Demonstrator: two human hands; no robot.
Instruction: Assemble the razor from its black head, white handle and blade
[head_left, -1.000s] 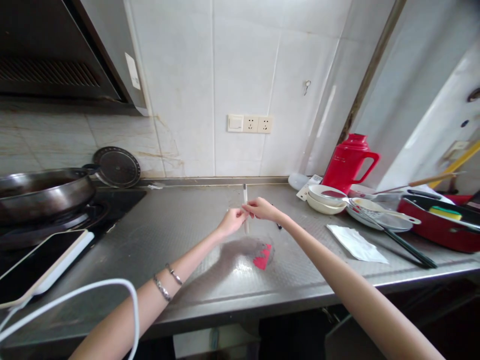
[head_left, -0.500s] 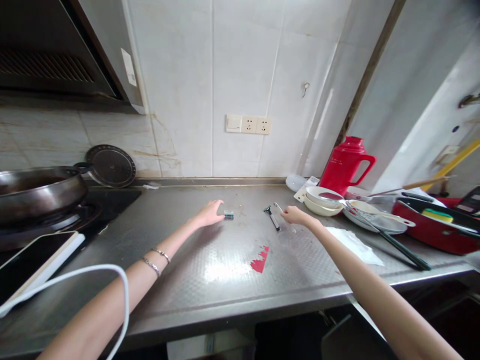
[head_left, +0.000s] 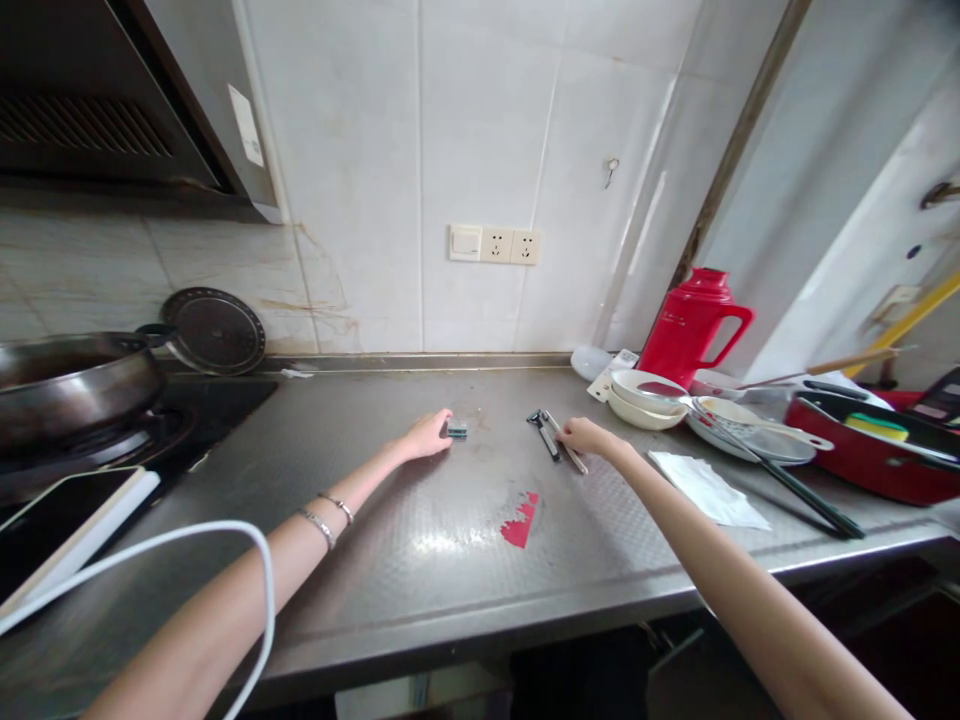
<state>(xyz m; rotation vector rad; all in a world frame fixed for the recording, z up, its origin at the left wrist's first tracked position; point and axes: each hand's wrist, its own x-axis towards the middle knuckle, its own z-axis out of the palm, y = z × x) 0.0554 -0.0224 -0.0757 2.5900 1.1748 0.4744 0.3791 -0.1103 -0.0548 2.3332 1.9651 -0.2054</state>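
On the steel counter [head_left: 420, 560], a small cartridge [head_left: 457, 430] is touched by the left hand [head_left: 427, 436], fingers loosely curled; the razor handle [head_left: 545, 436] lies lengthwise just left of the right hand [head_left: 589, 437], whose fingers pinch 1 thin white stick [head_left: 568, 447].

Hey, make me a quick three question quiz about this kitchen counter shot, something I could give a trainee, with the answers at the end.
1. True or false: the left hand rests flat on the wok.
2. Which thing lies right by the right hand? A) red jug B) black razor C) yellow sponge
3. Fill in: the scrap lying on the steel counter between the two forearms is coloured ____.

Key
1. False: its fingertips are at a small green block on the counter.
2. B: the black razor, beside a pale stick.
3. Red: the red scrap.
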